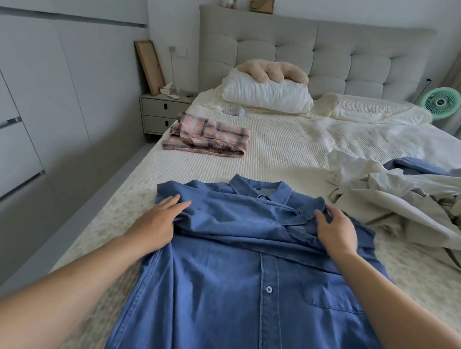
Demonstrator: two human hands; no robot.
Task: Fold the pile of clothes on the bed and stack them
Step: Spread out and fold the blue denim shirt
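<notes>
Blue shirt (242,274) lies front-up, buttoned, on the bed (282,151), collar at 12 o'clock, hem running off the bottom edge. Both sleeves are folded across the chest as a band.

Left hand (160,221) sits at the shirt's 9 o'clock shoulder edge: fingers fairly straight on top of the cloth, thumb tucked under a bunched fold, so it pinches that fold. Right hand (334,229) is at the 3 o'clock shoulder, fingers curled down onto the folded sleeve near the collar, gripping the cloth (blurred, exact pinch hard to tell).

Folded pink plaid garment (207,138) lies at 11 o'clock from the shirt, well apart, near the bed's left edge. Unfolded pile (406,202) of beige, white and blue clothes sits at 2 o'clock, just beside the shirt's right shoulder.

Two pillows (268,93) by the headboard at 12 o'clock, a plush toy (273,70) on the left one. Nightstand (159,111) at 10 o'clock, green fan (442,101) at 1 o'clock.
</notes>
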